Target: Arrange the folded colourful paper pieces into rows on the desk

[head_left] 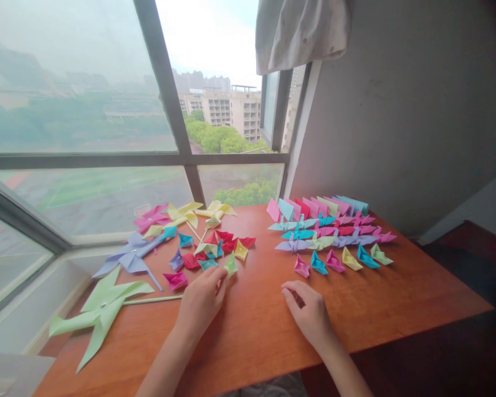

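My left hand [202,295] is closed, its fingertips at a light green paper boat [230,265] that stands tilted on the right edge of a loose pile. Part of the grip is hidden behind the fingers. In that pile lie a yellow paper boat [241,251], a magenta paper boat [176,280] and several red, blue and teal ones. My right hand [308,309] rests low over the table, fingers curled towards the thumb, with nothing visible in it. Just beyond it runs a row of paper boats, starting with a pink boat [301,266].
Paper cranes [323,241] stand in rows behind the boat row, with folded paper planes [312,208] at the back. Pinwheels lie at the left, a large green pinwheel [103,306] nearest and a purple pinwheel [133,253] behind. The wooden table [248,342] borders a window.
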Demonstrator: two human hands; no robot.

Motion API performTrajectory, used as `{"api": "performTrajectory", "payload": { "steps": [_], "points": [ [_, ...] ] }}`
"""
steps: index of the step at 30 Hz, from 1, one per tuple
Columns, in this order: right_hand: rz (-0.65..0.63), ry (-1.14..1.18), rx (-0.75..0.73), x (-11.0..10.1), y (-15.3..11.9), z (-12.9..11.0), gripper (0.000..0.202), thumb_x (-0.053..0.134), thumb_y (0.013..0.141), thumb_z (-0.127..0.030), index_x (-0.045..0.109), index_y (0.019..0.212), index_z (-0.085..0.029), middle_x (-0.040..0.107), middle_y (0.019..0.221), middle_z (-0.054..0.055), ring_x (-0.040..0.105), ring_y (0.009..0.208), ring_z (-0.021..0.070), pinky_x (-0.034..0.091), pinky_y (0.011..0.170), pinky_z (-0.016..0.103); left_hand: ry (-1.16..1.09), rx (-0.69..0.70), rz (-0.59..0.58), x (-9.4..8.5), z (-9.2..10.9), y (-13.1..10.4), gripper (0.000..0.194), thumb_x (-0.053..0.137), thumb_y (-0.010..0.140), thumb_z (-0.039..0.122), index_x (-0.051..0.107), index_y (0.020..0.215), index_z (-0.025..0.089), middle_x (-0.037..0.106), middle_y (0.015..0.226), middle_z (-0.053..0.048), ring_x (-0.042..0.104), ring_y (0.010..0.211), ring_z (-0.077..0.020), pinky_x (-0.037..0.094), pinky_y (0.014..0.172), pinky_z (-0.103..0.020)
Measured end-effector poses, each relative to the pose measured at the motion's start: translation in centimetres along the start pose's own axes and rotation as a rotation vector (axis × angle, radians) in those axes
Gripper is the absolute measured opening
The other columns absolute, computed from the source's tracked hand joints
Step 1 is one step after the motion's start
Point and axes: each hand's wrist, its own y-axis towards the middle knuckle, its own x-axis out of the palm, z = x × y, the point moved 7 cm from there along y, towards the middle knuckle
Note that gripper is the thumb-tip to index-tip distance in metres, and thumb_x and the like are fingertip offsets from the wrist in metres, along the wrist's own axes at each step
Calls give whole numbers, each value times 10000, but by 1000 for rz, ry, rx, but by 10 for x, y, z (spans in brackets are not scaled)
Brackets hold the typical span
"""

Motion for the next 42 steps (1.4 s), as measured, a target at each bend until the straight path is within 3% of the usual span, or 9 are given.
{"api": "performTrajectory", "payload": {
  "steps": [7,12,20,25,33,38,42],
  "points": [
    [-63,21,-21,2,1,-9,168,510,932,-258,669,947,-205,689,871,45,650,747,164,511,671,247,-178,170,-63,16,45,-32,230,414,968,217,643,988,232,666,862,-34,651,742,-150,473,647,-203],
    [-105,84,-28,2,-1,-15,175,523,930,-273,667,1007,-210,693,885,44,655,756,163,527,679,245,-202,254,-112,21,67,-40,270,414,937,143,651,1020,243,688,941,-48,669,816,-165,512,710,-223],
    [-132,71,-88,4,-2,-19,163,543,929,-261,666,1024,-209,683,858,40,631,710,146,510,657,243,-156,293,-32,10,68,-36,298,374,953,158,653,1027,231,700,979,-60,676,860,-197,545,717,-271],
    [-159,10,-163,6,-3,-26,131,544,928,-229,670,957,-211,675,821,34,624,710,144,491,646,232,-167,288,-54,14,67,-36,306,371,941,135,651,1022,229,697,975,-58,677,860,-192,551,726,-273],
    [-103,-33,-166,3,-1,-25,181,510,940,-254,680,894,-211,684,806,45,645,726,164,514,669,250,-290,178,12,20,51,-41,276,417,961,187,599,1163,231,699,1049,-75,697,862,-167,561,741,-238],
    [79,-13,-82,-19,1,-17,217,505,942,-298,686,873,-202,699,803,51,650,691,162,525,636,249,-328,132,49,22,41,-42,242,441,953,208,624,1110,215,712,941,-69,697,743,-155,567,677,-238],
    [278,-126,-28,-76,-1,5,209,543,923,-345,699,888,-211,722,867,61,671,743,184,537,696,280,-294,184,-3,26,44,-41,246,461,927,183,639,1090,230,730,961,-61,712,834,-179,573,730,-258]
  ]
}}
